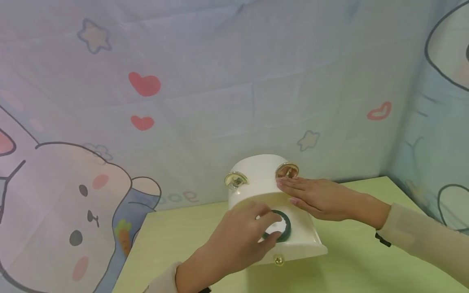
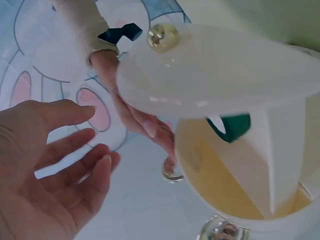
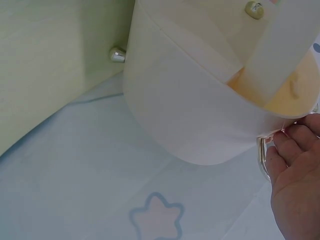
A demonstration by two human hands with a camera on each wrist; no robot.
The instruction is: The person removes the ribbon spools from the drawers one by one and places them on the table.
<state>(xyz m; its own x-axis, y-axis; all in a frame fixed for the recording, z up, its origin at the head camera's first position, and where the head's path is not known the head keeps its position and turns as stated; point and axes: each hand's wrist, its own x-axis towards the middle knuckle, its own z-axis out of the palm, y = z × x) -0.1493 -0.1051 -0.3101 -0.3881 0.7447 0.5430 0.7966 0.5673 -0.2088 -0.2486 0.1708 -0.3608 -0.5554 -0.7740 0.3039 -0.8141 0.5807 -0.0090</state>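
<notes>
Cream box (image 1: 256,165): standing upright at the table's back edge, between its back corners, and both hands are on the scene!
Gold knob (image 1: 279,260): round and gleaming on the box's near face, towards the table's front edge.
Green ring (image 1: 287,228): at the near part of the box, white in its middle (whether it lies loose or is fixed, I can't tell).
Left hand (image 1: 236,234): over the near part, fingers loose and parted, thumb apart; the left wrist view shows nothing in its grasp.
Right hand (image 1: 326,199): stretched in from the right, fingers nearly straight, tips against the box at the right gold handle (image 1: 287,164).
Left gold handle (image 1: 234,173): at the box's other upper side, no fingers on it.
Divider (image 2: 287,155): a pale panel inside the box, yellowish wall around it.
Table (image 1: 183,244): pale green, its back edge along a printed cloth (image 1: 220,101) (hearts, stars and a big rabbit).
</notes>
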